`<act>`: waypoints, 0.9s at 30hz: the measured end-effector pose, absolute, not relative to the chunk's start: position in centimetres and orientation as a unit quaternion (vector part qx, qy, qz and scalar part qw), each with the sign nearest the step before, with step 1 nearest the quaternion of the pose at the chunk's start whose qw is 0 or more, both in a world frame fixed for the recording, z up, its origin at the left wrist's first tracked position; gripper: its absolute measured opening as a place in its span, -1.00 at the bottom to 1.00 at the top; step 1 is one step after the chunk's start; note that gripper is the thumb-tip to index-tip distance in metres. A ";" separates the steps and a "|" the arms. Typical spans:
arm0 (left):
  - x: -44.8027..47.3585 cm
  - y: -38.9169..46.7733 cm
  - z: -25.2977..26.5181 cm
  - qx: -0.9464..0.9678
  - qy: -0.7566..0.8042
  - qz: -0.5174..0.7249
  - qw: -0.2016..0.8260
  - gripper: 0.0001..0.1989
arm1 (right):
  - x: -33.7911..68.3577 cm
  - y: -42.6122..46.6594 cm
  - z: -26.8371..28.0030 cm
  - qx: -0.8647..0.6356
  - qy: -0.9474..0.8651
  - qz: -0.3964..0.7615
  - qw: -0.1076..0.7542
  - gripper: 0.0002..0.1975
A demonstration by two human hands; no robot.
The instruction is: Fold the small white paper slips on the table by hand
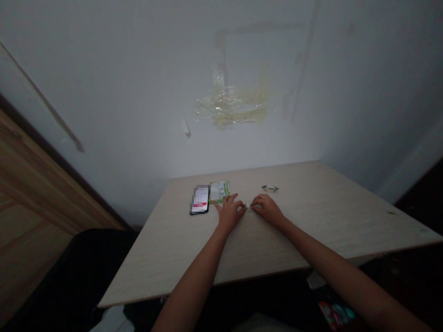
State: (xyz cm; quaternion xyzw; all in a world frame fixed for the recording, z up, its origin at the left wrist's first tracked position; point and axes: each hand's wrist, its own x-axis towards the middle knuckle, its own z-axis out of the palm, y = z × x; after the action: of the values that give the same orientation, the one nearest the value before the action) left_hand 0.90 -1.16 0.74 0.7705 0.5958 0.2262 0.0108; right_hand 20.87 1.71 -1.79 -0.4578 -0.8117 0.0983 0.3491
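Observation:
Over the middle of the table, my left hand [229, 214] and my right hand [269, 210] face each other. Between their fingertips is a small white and green piece [248, 207], perhaps folded paper or a wrapper; its kind is too small to tell. Both hands pinch it from opposite sides, while other fingers of the left hand are spread. Just beyond the left hand lies a green and white printed packet [219, 189], partly covered by its fingers. A similar small pointed green and white piece [270, 188] rests past the right hand.
A phone [200, 199] with a lit screen lies left of the packet. The pale wooden table [166, 249] meets a wall [138, 115] bearing yellowed tape [235, 106]. A dark covered shape [100, 258] stands at the left, and a colourful item [337, 313] is below the front edge.

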 end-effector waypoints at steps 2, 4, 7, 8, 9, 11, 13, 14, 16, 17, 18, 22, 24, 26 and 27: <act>0.9 -1.2 0.8 0.766 0.600 0.229 0.009 -0.83 | 20.9 1.7 -1.8 -0.463 -0.815 0.085 0.338 -0.85; 0.9 -1.3 0.8 0.766 0.601 0.227 0.005 -0.82 | 20.9 1.6 -1.8 -0.468 -0.819 0.065 0.325 -0.84; 0.8 -1.2 0.7 0.772 0.598 0.213 -0.003 -0.80 | 20.8 1.5 -1.7 -0.473 -0.827 0.038 0.300 -0.81; 0.8 -1.2 0.7 0.774 0.598 0.208 -0.004 -0.79 | 20.8 1.5 -1.7 -0.474 -0.830 0.032 0.293 -0.80; 0.7 -1.2 0.7 0.775 0.598 0.204 -0.004 -0.78 | 20.8 1.4 -1.6 -0.475 -0.831 0.028 0.287 -0.80; 0.7 -1.1 0.8 0.775 0.599 0.199 -0.005 -0.77 | 20.7 1.3 -1.6 -0.478 -0.832 0.023 0.280 -0.79; 0.7 -1.2 0.9 0.773 0.603 0.197 -0.006 -0.77 | 20.6 1.2 -1.5 -0.481 -0.829 0.026 0.284 -0.78; 0.7 -1.2 0.9 0.771 0.606 0.196 -0.005 -0.76 | 20.5 1.2 -1.4 -0.483 -0.826 0.029 0.288 -0.78; 0.7 -1.2 0.9 0.767 0.612 0.192 0.003 -0.76 | 20.3 1.1 -1.3 -0.489 -0.820 0.038 0.295 -0.80; 0.7 -1.2 0.9 0.764 0.616 0.192 0.009 -0.75 | 20.2 1.1 -1.3 -0.492 -0.817 0.041 0.298 -0.81; 0.7 -1.2 0.9 0.762 0.618 0.193 0.014 -0.75 | 20.1 1.1 -1.2 -0.495 -0.814 0.044 0.300 -0.81; 0.7 -1.0 0.7 0.759 0.617 0.206 0.024 -0.76 | 20.0 1.0 -0.9 -0.502 -0.810 0.037 0.301 -0.80; 0.8 -1.0 0.7 0.757 0.619 0.208 0.027 -0.77 | 19.9 0.9 -0.6 -0.504 -0.812 0.028 0.292 -0.81; 0.8 -1.1 0.8 0.756 0.621 0.206 0.030 -0.77 | 19.8 0.9 -0.4 -0.507 -0.814 0.021 0.283 -0.82; 0.9 -1.1 0.9 0.756 0.621 0.204 0.030 -0.77 | 19.7 0.8 -0.3 -0.510 -0.813 0.020 0.280 -0.82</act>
State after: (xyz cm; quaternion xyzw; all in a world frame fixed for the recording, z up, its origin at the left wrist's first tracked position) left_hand 0.87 -1.10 0.86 0.7561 0.6213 0.2036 0.0303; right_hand 19.75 0.85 -0.29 -0.5101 -0.8129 0.0199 0.2803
